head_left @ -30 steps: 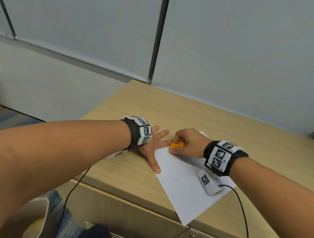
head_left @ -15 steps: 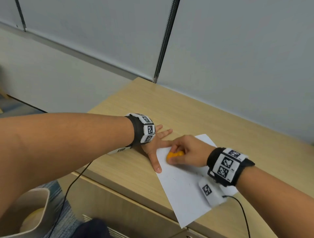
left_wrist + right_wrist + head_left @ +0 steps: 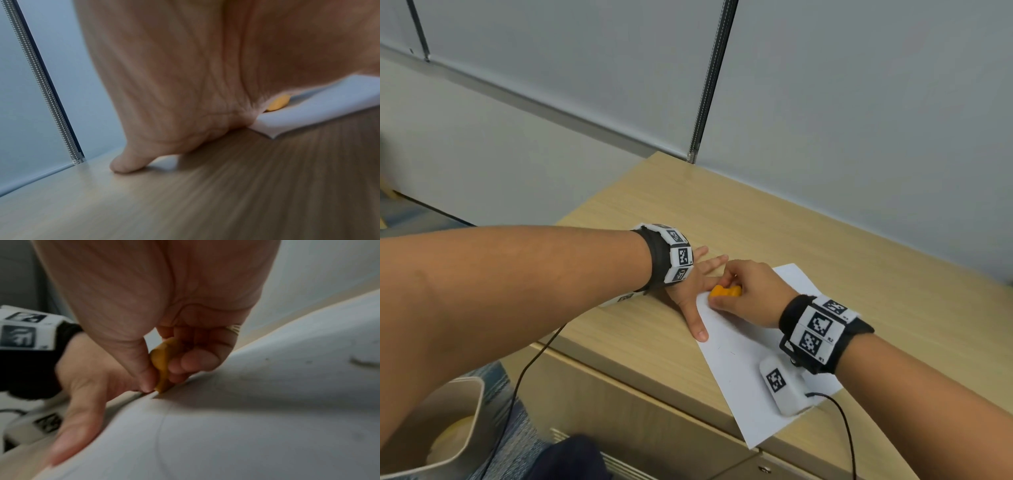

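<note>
A white sheet of paper (image 3: 736, 363) lies on the wooden desk (image 3: 825, 253), its near corner hanging over the front edge. My left hand (image 3: 695, 284) lies flat with fingers spread, pressing the paper's left edge; its thumb (image 3: 697, 322) points toward me. My right hand (image 3: 750, 291) pinches a small orange eraser (image 3: 726, 292) between thumb and fingers and holds its tip on the paper (image 3: 267, 402). In the right wrist view the eraser (image 3: 161, 365) touches the sheet beside the left hand (image 3: 82, 394). The left wrist view shows the eraser (image 3: 278, 103) past my palm.
A grey partition wall (image 3: 859, 102) with a metal seam strip (image 3: 709, 85) stands behind the desk. A white bin (image 3: 438, 435) sits on the floor at lower left. Cables (image 3: 524, 373) run from both wrist cameras over the desk's front edge. Drawer fronts (image 3: 640, 421) lie below.
My right hand has slid the eraser toward me and slightly left across the paper. The left hand has stayed flat on the sheet's edge.
</note>
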### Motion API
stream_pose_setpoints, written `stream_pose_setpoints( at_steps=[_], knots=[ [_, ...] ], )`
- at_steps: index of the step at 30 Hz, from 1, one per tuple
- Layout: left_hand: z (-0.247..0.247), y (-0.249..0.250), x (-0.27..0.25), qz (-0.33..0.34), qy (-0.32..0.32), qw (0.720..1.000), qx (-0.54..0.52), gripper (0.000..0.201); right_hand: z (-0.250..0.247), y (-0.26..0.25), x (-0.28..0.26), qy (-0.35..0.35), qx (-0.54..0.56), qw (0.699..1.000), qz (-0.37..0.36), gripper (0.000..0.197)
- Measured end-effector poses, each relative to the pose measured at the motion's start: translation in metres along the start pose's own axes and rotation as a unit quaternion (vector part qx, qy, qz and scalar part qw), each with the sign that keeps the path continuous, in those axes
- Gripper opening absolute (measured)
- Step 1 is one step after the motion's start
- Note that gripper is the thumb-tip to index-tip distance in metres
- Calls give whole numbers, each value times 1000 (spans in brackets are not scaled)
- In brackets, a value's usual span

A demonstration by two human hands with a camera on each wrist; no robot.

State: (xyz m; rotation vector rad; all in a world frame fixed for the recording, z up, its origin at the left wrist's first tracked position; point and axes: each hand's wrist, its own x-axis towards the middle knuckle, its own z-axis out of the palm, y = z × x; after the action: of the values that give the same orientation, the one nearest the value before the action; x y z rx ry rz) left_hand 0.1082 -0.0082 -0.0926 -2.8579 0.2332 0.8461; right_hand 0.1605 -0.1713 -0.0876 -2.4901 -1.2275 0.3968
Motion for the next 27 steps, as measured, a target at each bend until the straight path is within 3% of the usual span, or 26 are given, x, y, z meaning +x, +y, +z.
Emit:
stream_pose_setpoints(
  at_steps=[4, 9, 13, 17, 18, 20, 21, 22, 25, 27],
  knots=[
    [5, -3, 10, -2, -5, 1000, 17, 134, -5, -2, -7, -129, 31, 990, -47, 26],
    [3, -2, 4, 7, 13, 1000, -7, 125, -12, 5, 4, 0, -26, 1000, -1, 27],
    [4, -2, 9, 1, 7, 1000, 20, 130, -11, -2, -3, -149, 49, 987, -28, 23],
    [2, -1, 5, -1, 12, 1000, -7, 127, -12, 3, 3, -5, -41, 999, -19, 24],
    [2, -1, 6, 1, 10, 1000, -2, 128, -11, 2, 1, -29, -24, 999, -28, 24],
    [4, -4, 8, -5, 0, 1000, 2, 129, -12, 1, -5, -161, 64, 984, -35, 24],
    [4, -4, 8, -9, -3, 1000, -3, 131, -14, 1, -7, -190, 83, 978, -31, 24],
    [4, -3, 7, -10, -4, 1000, -4, 133, -14, 3, -6, -168, 77, 982, -28, 24],
    [3, 0, 7, 5, 4, 1000, 9, 136, -10, 5, 2, -4, 1, 1000, -22, 23],
    [3, -1, 7, 1, 4, 1000, 9, 135, -7, 0, -1, -60, 28, 997, -42, 21]
  ],
)
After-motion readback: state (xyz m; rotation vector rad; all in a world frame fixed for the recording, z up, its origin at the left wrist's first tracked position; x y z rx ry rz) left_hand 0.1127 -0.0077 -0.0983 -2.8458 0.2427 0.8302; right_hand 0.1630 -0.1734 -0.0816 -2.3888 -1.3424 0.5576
